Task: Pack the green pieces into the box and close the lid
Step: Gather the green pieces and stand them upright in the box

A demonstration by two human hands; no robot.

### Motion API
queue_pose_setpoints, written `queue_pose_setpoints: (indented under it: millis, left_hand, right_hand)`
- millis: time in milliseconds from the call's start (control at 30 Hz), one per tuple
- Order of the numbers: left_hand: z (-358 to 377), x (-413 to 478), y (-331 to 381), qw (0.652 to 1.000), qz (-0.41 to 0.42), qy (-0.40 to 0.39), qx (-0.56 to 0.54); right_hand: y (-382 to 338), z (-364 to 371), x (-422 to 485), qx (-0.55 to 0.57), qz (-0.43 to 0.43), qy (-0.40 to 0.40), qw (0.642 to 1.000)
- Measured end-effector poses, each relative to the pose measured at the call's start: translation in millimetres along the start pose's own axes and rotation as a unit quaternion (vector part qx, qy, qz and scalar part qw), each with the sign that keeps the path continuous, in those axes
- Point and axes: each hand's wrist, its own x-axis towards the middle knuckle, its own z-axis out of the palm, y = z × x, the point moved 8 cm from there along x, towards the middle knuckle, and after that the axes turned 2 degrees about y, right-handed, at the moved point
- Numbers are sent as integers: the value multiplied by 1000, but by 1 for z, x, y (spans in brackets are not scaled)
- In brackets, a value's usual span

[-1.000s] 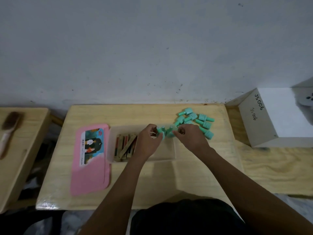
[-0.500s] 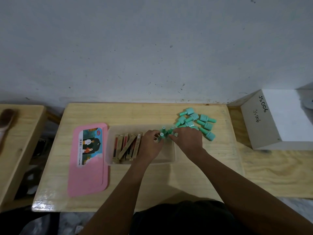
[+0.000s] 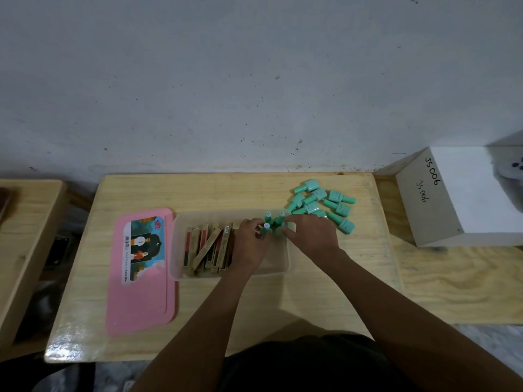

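Left hand (image 3: pixel 251 241) and right hand (image 3: pixel 312 236) pinch green pieces (image 3: pixel 280 217) in box (image 3: pixel 278 268) | white carton (image 3: pixel 433 216) reads "JS006"

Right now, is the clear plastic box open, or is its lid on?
Open. The pink rectangular lid lies flat on the wooden table, left of the clear plastic box, not on it.

left hand (image 3: pixel 252 239) bare | right hand (image 3: pixel 314 236) bare | forearms (image 3: pixel 215 301) bare | torso: plain black garment (image 3: pixel 297 366)
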Motion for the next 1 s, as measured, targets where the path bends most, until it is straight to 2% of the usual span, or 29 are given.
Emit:
queue_pose_setpoints:
  millis: [567,733,1000]
  left_hand:
    - [4,0,4,1000,7,26,17]
    - [3,-3,6,1000,9,27,6]
    - [-15,-22,28,994,65,87,18]
  right_hand:
    - [8,13,-5,71,55,9,996]
    - [23,2,-16,115,73,45,990]
    - [129,17,-62,178,225,51,957]
